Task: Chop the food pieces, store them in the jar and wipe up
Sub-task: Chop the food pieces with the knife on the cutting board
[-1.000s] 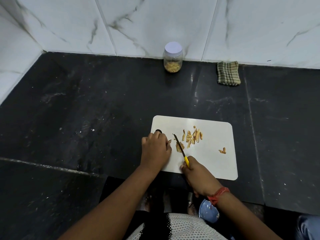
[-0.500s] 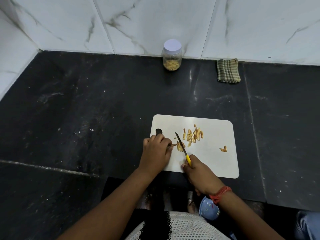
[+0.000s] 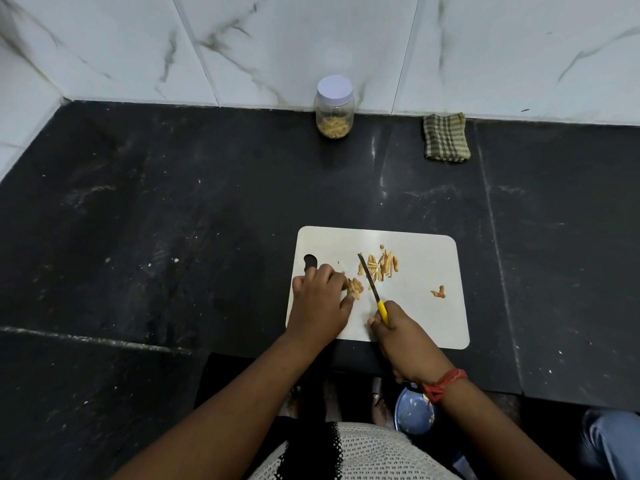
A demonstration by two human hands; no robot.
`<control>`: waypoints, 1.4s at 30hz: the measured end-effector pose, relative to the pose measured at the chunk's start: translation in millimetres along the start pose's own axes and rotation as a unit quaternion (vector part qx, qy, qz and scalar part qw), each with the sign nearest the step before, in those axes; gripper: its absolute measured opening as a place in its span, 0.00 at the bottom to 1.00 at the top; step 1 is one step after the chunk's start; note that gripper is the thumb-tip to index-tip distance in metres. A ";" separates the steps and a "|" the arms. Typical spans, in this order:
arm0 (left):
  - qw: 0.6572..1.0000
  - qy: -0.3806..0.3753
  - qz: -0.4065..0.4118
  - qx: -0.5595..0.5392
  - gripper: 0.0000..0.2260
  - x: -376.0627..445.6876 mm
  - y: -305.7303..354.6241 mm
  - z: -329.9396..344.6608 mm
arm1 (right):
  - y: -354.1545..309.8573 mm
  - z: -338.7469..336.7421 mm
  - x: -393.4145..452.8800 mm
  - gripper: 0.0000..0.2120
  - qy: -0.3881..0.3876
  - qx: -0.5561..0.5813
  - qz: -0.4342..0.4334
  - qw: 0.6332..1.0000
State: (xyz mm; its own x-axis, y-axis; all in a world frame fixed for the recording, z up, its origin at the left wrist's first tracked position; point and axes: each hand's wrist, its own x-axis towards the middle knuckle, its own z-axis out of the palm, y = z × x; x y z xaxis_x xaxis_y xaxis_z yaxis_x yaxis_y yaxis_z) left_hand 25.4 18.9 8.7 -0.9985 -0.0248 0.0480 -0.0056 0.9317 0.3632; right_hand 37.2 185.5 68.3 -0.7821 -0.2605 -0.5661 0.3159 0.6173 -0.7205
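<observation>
A white cutting board lies on the black counter. Tan food pieces are scattered near its middle, and one stray piece lies to the right. My left hand rests on the board's left side, its fingers curled over a small clump of pieces. My right hand grips a knife by its yellow handle, the blade lying just right of that clump. A clear jar with a pale lid, partly filled, stands by the wall.
A folded checked cloth lies against the marble wall to the right of the jar. A small blue plate sits low, below the counter edge near my right wrist. White specks dot the black counter.
The knife blade has shifted a little to the right, away from the clump under my left fingers. My left hand has stayed on the board's left side.
</observation>
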 end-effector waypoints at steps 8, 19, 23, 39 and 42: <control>0.999 -0.005 -0.028 0.034 0.07 -1.0 1.3 -1.3 | 3.6 -4.4 -4.0 0.09 -0.001 0.006 0.001 1.000; 0.997 0.031 -0.052 -0.039 0.05 -13.0 -9.6 -2.6 | 4.6 2.5 -8.4 0.09 -0.010 0.004 -0.008 1.000; 0.999 0.046 0.007 -0.017 0.06 -18.6 -21.3 -2.3 | 6.1 7.2 -11.3 0.08 -0.023 0.000 -0.004 1.000; 0.995 0.064 0.066 -0.028 0.08 -26.2 -29.4 6.0 | 18.0 30.9 -18.8 0.05 -0.002 -0.192 -0.076 0.979; 0.992 0.047 0.114 0.005 0.13 -30.4 -36.2 3.6 | 18.4 34.3 -16.7 0.05 0.001 -0.194 -0.077 0.978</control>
State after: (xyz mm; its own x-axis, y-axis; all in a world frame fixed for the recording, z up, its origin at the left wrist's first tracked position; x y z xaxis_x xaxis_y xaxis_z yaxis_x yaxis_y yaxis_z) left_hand 55.7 -12.8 -9.3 -0.9644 0.1543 0.2146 0.2192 0.9205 0.3235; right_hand 74.5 175.7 50.8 -0.8053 -0.3714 -0.4622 -0.0329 0.8063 -0.5906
